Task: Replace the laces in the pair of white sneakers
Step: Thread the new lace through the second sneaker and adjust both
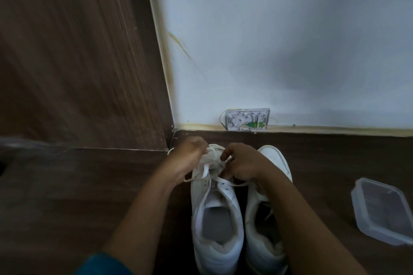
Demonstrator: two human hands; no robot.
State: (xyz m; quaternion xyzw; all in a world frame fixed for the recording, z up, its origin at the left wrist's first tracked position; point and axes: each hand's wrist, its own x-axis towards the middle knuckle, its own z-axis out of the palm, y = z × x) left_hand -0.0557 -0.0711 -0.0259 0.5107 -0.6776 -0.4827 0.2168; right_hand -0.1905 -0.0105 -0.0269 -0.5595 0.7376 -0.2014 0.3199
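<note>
Both hands (190,154) (240,164) pinch flat lace (206,171), smooth white sneaker (215,219).

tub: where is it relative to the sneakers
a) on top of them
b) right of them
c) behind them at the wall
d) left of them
b: the tub lies to the right of the sneakers, apart from them.
</note>
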